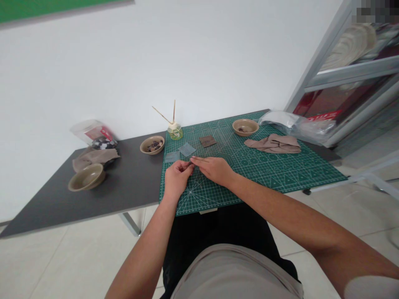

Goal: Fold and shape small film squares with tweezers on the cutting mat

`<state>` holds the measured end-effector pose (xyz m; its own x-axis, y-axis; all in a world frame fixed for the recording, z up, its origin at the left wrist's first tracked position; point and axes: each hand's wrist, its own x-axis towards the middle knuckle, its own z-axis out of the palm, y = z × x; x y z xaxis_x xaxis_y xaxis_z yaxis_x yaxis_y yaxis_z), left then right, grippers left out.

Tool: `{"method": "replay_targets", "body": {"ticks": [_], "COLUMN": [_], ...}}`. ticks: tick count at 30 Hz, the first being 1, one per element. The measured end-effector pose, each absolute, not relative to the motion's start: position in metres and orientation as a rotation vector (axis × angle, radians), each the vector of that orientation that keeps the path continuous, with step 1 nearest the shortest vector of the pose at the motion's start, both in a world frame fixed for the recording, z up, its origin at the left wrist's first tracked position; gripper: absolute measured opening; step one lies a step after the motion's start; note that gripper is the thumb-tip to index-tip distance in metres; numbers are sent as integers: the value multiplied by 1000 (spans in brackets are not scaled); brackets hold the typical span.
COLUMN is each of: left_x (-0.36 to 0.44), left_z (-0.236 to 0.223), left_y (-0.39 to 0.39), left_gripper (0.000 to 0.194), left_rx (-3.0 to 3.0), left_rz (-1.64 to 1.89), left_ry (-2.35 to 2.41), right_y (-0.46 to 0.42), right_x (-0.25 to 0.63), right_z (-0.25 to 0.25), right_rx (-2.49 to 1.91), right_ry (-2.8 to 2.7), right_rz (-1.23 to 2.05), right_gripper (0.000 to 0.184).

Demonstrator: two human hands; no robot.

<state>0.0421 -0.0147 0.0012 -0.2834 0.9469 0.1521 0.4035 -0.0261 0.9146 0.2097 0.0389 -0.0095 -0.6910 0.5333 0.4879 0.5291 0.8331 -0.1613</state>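
My left hand (177,177) is closed in a pinch over the green cutting mat (264,168), its thumb and index finger on a small dark piece that is mostly hidden. Meeting it from the right is my right hand (215,169), fingers long and pressed together, their tips at the same small piece. What the piece is I cannot make out. Just beyond the hands lie two grey-blue squares (187,149) that look like thin sheets, and a brown square (207,141) sits farther right.
A bowl (152,145) with dark chunks stands left of the mat, near a reed diffuser (175,131). Another bowl (245,127) and a crumpled brown cloth (274,143) are on the right. At far left are a third bowl (87,177), cloth and a plastic tub (92,131).
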Motion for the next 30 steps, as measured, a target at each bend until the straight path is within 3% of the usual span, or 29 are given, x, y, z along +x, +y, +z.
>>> {"method": "replay_targets", "body": {"ticks": [18, 30], "left_x": [44, 42], "left_z": [3, -1], "left_y": [-15, -14], "left_gripper": [16, 17], "left_rx": [1436, 1373], "left_rz": [1306, 1382], "left_ry": [1774, 1624], "right_y": [36, 34], "right_x": [208, 207], "right_z": [-15, -9], "right_rx": [-665, -799], "right_ry": [-2521, -2453], "right_rz": [-137, 56], "right_gripper": [43, 44]}}
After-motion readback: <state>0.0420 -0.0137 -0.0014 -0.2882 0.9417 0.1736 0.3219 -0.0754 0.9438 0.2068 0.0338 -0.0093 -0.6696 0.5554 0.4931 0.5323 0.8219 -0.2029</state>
